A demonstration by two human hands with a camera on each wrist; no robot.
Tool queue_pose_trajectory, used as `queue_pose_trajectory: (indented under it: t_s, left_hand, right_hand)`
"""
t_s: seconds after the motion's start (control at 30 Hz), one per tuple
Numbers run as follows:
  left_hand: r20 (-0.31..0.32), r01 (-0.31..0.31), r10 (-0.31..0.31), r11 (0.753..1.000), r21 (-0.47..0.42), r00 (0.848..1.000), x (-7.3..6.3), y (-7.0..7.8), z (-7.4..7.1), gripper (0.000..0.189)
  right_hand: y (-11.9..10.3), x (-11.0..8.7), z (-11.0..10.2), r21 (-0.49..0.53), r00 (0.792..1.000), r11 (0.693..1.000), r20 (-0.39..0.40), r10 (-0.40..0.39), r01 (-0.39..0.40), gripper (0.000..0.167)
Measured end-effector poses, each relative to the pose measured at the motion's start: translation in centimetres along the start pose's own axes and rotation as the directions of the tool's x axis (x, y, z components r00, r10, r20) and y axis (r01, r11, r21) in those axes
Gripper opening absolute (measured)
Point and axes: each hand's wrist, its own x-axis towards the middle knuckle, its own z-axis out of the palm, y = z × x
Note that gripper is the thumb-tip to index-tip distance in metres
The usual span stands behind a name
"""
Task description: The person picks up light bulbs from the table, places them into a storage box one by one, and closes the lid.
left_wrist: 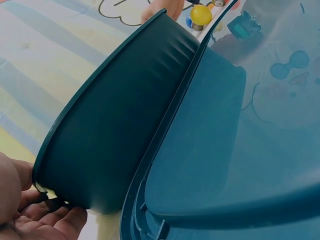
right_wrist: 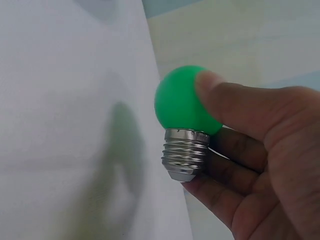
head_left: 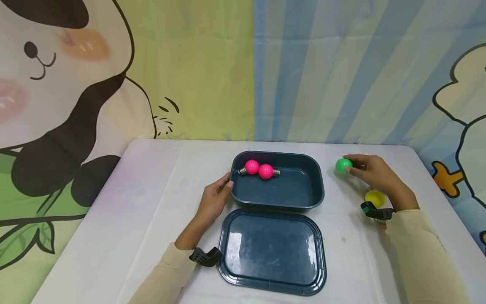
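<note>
My right hand point(head_left: 373, 171) pinches a green light bulb point(right_wrist: 185, 102) by its globe, off to the right of a dark blue plastic box point(head_left: 296, 190). The bulb's metal screw base point(right_wrist: 185, 150) points downward in the right wrist view, and its shadow falls on the table. With thumb at the rim and fingers under it, my left hand point(head_left: 216, 198) holds the box's left end. Two pink bulbs point(head_left: 252, 166) lie inside the box toward its left, globes close together. Their screw bases point opposite ways.
The box's lid point(head_left: 271, 253) lies flat in front of it. A yellow bulb point(head_left: 375, 198) sits under my right wrist, partly hidden. More bulbs show beside the yellow one in the left wrist view. A printed curtain point(head_left: 212, 84) hangs behind the white table point(head_left: 152, 236).
</note>
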Motion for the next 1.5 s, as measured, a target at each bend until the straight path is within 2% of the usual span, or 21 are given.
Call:
queue_pose_trajectory:
  t_s: [0.2, 0.47, 0.67, 0.97, 1.5]
  left_hand:
    - [0.000, 0.008, -0.008, 1.000, -0.001, 1.000, -0.1, -0.3, 0.0, 0.049]
    - [-0.002, 0.004, -0.004, 1.000, -0.006, 1.000, -0.1, -0.5, 0.1, 0.048]
    - [-0.004, 0.001, -0.001, 1.000, -0.004, 1.000, -0.2, -0.3, 0.0, 0.047]
    - [-0.012, 0.000, 0.000, 1.000, 0.008, 1.000, -0.2, -0.3, 0.1, 0.047]
    - [-0.006, -0.020, 0.020, 0.999, 0.036, 1.000, -0.2, -0.2, 0.0, 0.048]
  right_hand:
    - [-1.1, -0.1, -0.2, 0.028, 0.999, 0.999, -0.033, -0.028, 0.029, 0.059]
    - [-3.7, 0.0, -0.3, 0.026, 0.983, 0.988, -0.106, -0.147, 0.150, 0.051]
    - [-5.9, 0.4, 0.6, 0.097, 0.967, 0.967, -0.129, -0.221, 0.235, 0.047]
    - [-8.2, 1.6, 2.5, 0.089, 0.938, 0.934, -0.057, -0.342, 0.346, 0.044]
    - [-10.0, 2.5, 2.7, 0.106, 0.935, 0.930, -0.004, -0.353, 0.352, 0.046]
